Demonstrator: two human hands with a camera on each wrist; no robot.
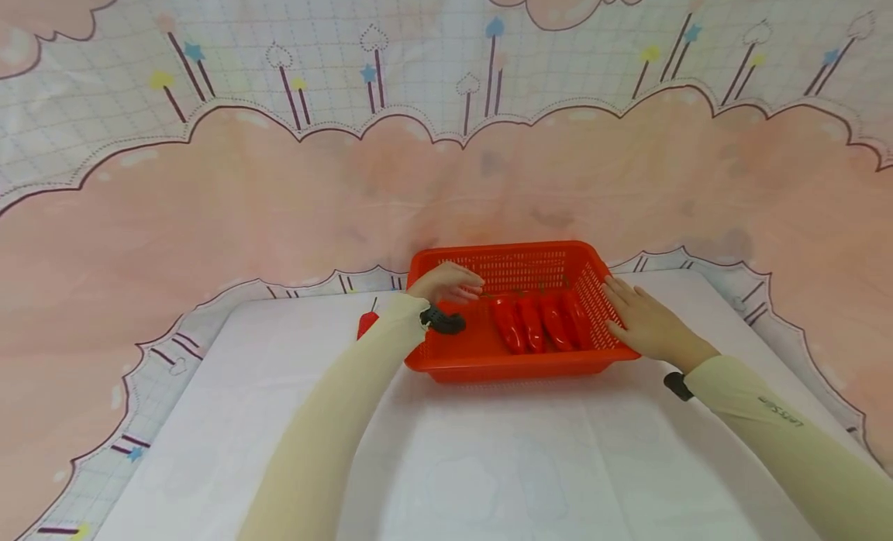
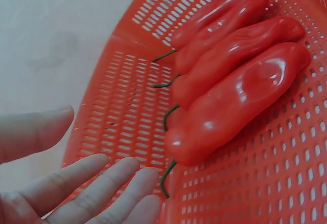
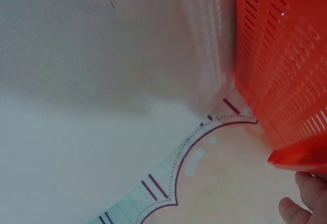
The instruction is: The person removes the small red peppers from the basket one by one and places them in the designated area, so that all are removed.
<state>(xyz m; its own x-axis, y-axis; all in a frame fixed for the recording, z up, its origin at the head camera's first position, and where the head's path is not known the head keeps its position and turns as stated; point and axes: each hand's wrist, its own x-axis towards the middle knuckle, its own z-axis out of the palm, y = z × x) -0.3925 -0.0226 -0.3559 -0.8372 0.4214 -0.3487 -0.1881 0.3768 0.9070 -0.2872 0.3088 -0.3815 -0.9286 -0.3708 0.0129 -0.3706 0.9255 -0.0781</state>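
Note:
A red plastic basket (image 1: 519, 364) with slotted walls stands on the white-covered table. Several glossy red peppers (image 2: 240, 99) with green stems lie side by side in its right half. My left hand (image 1: 449, 281) is over the basket's left part, fingers extended and thumb apart, holding nothing. In the left wrist view its fingertips (image 2: 135, 165) come close to the stem of the nearest pepper. My right hand (image 1: 645, 324) rests on the basket's right rim with its fingers stretched out; the right wrist view catches only some fingertips (image 3: 306, 188) by the rim.
Another red pepper (image 1: 367, 322) lies on the table left of the basket, partly hidden behind the left sleeve (image 1: 349, 386). Behind the table hangs a pink and white printed cloth (image 1: 314, 208). Black straps show at both wrists.

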